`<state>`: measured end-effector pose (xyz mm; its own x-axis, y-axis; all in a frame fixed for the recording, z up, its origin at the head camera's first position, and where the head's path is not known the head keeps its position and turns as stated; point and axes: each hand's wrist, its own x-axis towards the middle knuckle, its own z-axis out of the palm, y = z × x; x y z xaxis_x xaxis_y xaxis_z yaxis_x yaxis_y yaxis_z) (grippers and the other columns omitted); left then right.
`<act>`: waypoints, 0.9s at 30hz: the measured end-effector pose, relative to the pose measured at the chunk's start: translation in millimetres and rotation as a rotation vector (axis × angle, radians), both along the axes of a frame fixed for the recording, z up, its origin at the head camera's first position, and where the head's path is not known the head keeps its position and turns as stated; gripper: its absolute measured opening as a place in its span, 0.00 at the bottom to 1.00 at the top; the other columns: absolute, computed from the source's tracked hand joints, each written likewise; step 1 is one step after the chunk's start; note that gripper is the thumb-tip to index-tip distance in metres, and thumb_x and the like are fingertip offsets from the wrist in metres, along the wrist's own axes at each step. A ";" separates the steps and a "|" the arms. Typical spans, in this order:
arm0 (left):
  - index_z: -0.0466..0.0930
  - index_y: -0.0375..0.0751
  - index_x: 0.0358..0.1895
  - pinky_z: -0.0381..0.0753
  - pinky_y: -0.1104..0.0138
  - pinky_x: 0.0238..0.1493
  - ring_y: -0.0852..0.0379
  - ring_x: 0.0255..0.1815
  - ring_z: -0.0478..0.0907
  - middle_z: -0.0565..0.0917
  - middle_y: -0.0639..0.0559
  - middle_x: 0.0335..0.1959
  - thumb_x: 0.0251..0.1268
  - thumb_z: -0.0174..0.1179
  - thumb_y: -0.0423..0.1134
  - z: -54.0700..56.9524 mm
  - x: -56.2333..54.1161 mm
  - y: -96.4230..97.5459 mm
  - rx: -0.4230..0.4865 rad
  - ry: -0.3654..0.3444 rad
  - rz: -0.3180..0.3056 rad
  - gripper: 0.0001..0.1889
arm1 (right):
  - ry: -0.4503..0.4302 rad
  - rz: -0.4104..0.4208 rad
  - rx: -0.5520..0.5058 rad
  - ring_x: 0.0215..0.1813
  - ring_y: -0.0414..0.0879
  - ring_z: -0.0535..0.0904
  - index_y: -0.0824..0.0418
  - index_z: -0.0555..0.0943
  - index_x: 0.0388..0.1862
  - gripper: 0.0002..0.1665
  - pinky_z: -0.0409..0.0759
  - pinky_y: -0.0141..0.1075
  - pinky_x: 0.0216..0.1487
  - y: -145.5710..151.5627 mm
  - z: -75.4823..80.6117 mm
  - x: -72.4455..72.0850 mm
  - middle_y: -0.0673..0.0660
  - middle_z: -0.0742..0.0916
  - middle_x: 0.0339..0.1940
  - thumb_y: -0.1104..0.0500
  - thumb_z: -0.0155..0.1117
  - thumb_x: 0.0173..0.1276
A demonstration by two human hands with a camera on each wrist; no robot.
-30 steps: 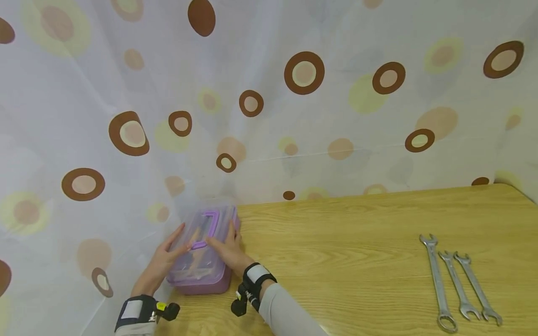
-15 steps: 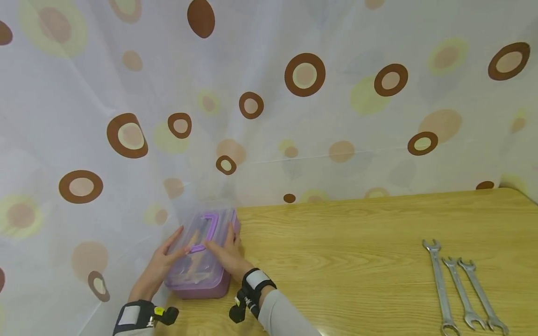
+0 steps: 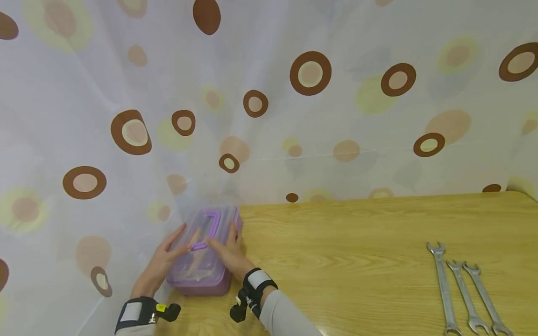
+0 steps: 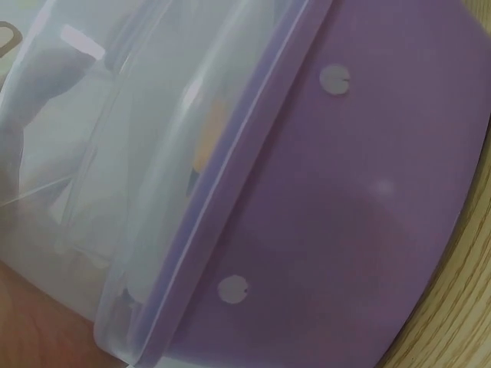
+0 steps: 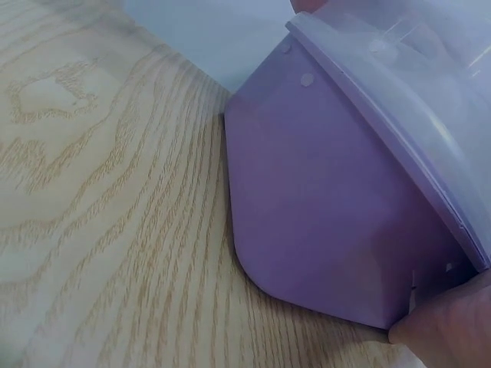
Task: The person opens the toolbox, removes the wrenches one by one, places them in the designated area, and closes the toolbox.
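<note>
A purple storage box (image 3: 206, 290) with a clear, see-through lid sits on the table at the far left, in the corner by the sheet. Its purple handle (image 3: 215, 226) lies folded on the lid. My left hand (image 3: 154, 267) grips the box's left side, thumb over the lid near the handle. Along the right edge my right hand (image 3: 232, 255) holds it, fingers down the side and thumb on top. Up close, the left wrist view shows the purple wall (image 4: 322, 199) and, blurred through the lid, something orange inside. The box's far side is hidden.
Three silver wrenches, a long one (image 3: 443, 289) and two shorter ones (image 3: 464, 296) (image 3: 486, 296), lie side by side at the right of the wood-grain table (image 3: 328, 261). A white sheet (image 3: 269, 56) with brown rings hangs behind and to the left.
The head view has shifted slightly, so the wrenches appear a little further right and lower. Both hands stay on the box, which keeps its place.
</note>
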<state>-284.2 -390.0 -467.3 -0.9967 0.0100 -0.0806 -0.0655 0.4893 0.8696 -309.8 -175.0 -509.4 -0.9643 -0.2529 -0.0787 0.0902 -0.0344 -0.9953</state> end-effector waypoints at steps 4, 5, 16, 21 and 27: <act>0.50 0.56 0.86 0.33 0.27 0.77 0.35 0.87 0.32 0.44 0.44 0.88 0.77 0.61 0.49 -2.9 1.1 0.3 -0.001 -0.003 0.004 0.41 | 0.003 -0.009 -0.016 0.85 0.72 0.43 0.57 0.38 0.89 0.66 0.49 0.68 0.81 0.2 -2.8 1.3 0.73 0.45 0.85 0.38 0.67 0.67; 0.50 0.56 0.86 0.33 0.27 0.77 0.35 0.87 0.32 0.44 0.44 0.88 0.78 0.61 0.50 -3.1 1.3 0.4 0.001 -0.003 0.004 0.41 | -0.003 -0.011 -0.015 0.85 0.71 0.42 0.56 0.38 0.89 0.66 0.48 0.67 0.81 -0.8 -4.9 0.4 0.73 0.45 0.85 0.38 0.67 0.67; 0.49 0.56 0.87 0.33 0.27 0.77 0.35 0.87 0.31 0.43 0.44 0.88 0.77 0.62 0.49 -0.9 -3.6 3.9 -0.001 -0.003 0.000 0.42 | -0.025 -0.011 0.006 0.86 0.67 0.40 0.52 0.37 0.89 0.68 0.46 0.66 0.82 -6.2 -20.5 -15.4 0.68 0.44 0.87 0.33 0.67 0.65; 0.47 0.58 0.87 0.33 0.26 0.76 0.35 0.87 0.31 0.43 0.47 0.88 0.77 0.61 0.50 0.6 -4.2 4.3 -0.011 -0.012 -0.005 0.42 | -0.026 -0.011 0.022 0.87 0.65 0.40 0.50 0.37 0.89 0.69 0.46 0.64 0.83 -5.5 -18.8 -16.1 0.67 0.45 0.87 0.31 0.66 0.64; 0.48 0.55 0.87 0.35 0.26 0.76 0.34 0.87 0.32 0.43 0.46 0.88 0.77 0.61 0.50 0.7 -0.7 1.9 -0.011 0.002 -0.015 0.43 | -0.036 -0.018 0.003 0.86 0.66 0.40 0.49 0.38 0.89 0.68 0.47 0.65 0.82 -8.5 -20.3 -13.4 0.67 0.45 0.87 0.31 0.67 0.64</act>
<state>-284.9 -388.1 -466.6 -0.9966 0.0242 -0.0792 -0.0565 0.5000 0.8642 -323.2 -183.5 -529.7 -0.9651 -0.2355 -0.1141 0.1254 -0.0337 -0.9915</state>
